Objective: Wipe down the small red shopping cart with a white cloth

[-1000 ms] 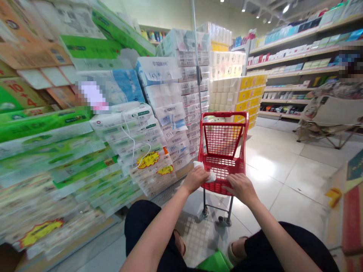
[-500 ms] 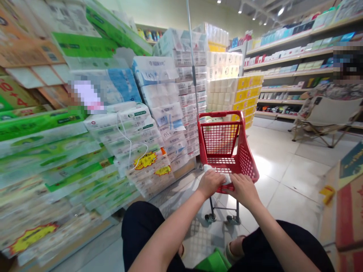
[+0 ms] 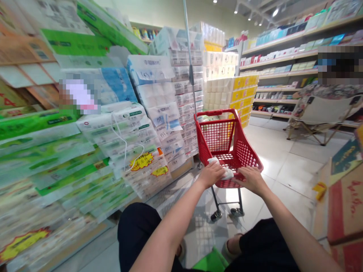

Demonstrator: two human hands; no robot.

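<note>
A small red plastic shopping cart (image 3: 244,151) on wheels stands on the tiled floor in front of me, turned with its basket toward the left. My left hand (image 3: 210,174) presses a white cloth (image 3: 227,173) against the cart's near rim, fingers closed over it. My right hand (image 3: 251,180) grips the same rim just to the right of the cloth. My knees in dark trousers show at the bottom of the view. The cart's basket looks empty.
Tall stacks of packaged tissue and toilet paper (image 3: 119,136) line the left side. A metal pole (image 3: 189,60) rises behind the cart. Store shelves (image 3: 283,56) run along the right, with a folding chair (image 3: 320,113) and a cardboard box (image 3: 343,192) nearby.
The cart has swung round, its near end moving right and its basket turning left. Both hands stayed on the rim and moved with it.
</note>
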